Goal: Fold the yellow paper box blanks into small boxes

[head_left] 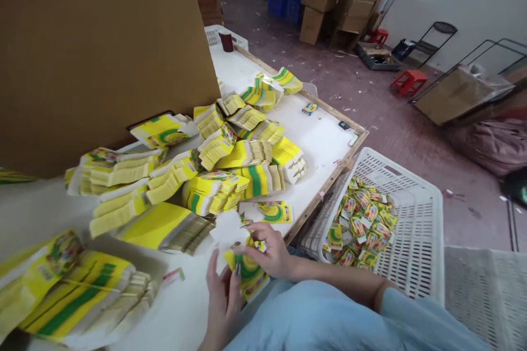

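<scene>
Holding a yellow and green carton (pixel 250 274) close above the lap, a person in a light blue top works at the near edge of a white desk (pixel 315 134). The carton lies between the two hands, and its long axis seems to run from a raised white flap (pixel 226 233) at the far left back toward the body, slanting a little rightward; fingers cover part of it, so the exact line is hard to tell. The right hand (pixel 267 251) reaches in from the right, thumb and bent fingers nearly closed on the carton's upper part. The left hand (pixel 226 288) comes up from below, half open, its thumb against the carton's left side; whether it grips, I cannot tell. Just beyond the right hand, a loose flat carton (pixel 275 212) lies on the desk, its long axis running left to right; the right hand is the nearer of the two. Stacks of folded cartons (pixel 236 153) spread across the desk, ahead and to the left. Beside the desk, to the right, a white slotted basket (pixel 414 225) holds many small yellow packets (pixel 366 219).
</scene>
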Demonstrator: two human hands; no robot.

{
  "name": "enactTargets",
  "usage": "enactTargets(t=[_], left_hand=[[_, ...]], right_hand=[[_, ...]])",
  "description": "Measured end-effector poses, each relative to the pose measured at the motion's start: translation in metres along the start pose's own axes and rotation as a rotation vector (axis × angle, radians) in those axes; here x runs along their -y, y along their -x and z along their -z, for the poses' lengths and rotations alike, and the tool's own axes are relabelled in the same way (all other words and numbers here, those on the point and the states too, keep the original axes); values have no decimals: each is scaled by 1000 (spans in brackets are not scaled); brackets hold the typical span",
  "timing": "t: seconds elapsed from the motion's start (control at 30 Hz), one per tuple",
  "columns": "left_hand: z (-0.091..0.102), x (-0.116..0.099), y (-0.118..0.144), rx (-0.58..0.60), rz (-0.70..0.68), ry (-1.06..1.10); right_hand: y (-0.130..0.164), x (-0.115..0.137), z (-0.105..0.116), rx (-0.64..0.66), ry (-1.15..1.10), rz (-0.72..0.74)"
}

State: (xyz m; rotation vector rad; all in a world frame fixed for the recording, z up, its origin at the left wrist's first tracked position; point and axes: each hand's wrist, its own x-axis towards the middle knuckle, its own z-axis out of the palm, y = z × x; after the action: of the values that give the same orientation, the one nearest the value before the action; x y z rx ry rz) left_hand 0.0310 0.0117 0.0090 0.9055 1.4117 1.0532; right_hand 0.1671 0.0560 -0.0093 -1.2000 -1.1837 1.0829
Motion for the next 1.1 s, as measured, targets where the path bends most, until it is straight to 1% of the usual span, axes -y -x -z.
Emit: enactTargets(t=[0.1, 0.17, 0.2, 0.27, 0.37, 0.4, 0.43, 0.5, 0.57, 0.6, 0.63, 0.77, 0.83, 0.9, 0.97, 1.03, 1.1], left_hand=[[8, -6, 5, 56, 68, -8], [14, -8, 4, 72, 88, 0], [16, -8, 4, 72, 86, -2], [16, -9, 4, 51, 76, -7], [15, -8, 7, -12, 99, 8], [15, -7, 7, -21, 114, 11], [17, -6, 7, -13, 118, 11], [23, -4, 5, 52, 88, -5], [30, -4, 0, 116, 44, -59], [32, -4, -2, 132, 33, -97], [34, -6, -4, 135, 34, -133], [34, -13, -6, 140, 60, -175], [32, -16, -5, 155, 61, -187], [32, -16, -4, 182, 61, -205], [31, -14, -4, 202, 55, -215], [31, -13, -5, 207, 38, -219], [29, -12, -6, 211, 22, -220]], right_hand=[[1, 8, 11, 156, -18, -49], [4, 12, 15, 245, -17, -83], [5, 12, 16, 267, 1, -85], [9, 11, 16, 256, 36, -63], [13, 6, 16, 196, 31, 36], [13, 4, 18, 207, 35, 87], [12, 3, 21, 249, 45, 149], [10, 3, 29, 384, 79, 268], [7, 9, 37, 489, 113, 305], [6, 14, 40, 511, 130, 279], [5, 20, 42, 524, 146, 221], [3, 47, 42, 596, 130, -132], [2, 59, 39, 621, 123, -233], [-1, 69, 37, 625, 176, -253], [-3, 76, 35, 618, 266, -233], [-5, 78, 35, 602, 334, -214], [-6, 74, 37, 629, 300, -237]])
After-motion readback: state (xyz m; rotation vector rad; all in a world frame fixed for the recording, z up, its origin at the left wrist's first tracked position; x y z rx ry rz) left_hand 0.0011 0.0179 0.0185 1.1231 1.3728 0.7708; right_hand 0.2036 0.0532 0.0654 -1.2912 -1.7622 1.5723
